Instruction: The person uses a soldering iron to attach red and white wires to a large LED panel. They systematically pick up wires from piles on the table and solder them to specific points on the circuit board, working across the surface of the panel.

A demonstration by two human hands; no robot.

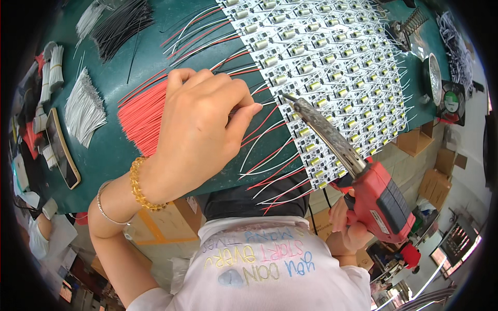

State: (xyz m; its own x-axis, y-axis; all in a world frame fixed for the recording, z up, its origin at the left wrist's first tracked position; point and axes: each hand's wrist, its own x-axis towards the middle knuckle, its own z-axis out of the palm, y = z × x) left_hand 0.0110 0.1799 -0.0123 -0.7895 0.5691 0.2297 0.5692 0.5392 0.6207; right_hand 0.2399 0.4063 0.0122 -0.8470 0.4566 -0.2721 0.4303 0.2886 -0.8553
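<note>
My left hand is closed in a pinch, with a thin wire between thumb and forefinger that runs toward the near-left edge of the white circuit board panel. Rows of small components cover this panel, and red, white and black wires stick out from its left edge. In my right hand is a red soldering gun. Its tip rests at or just above the panel's left edge, close to the pinched wire; contact is too small to tell. A bundle of red wires lies partly under my left hand.
On the green table are a black wire bundle, a white wire bundle and a phone. At the right stand a metal bowl, a coiled iron stand and a small fan. Cardboard boxes sit below the table.
</note>
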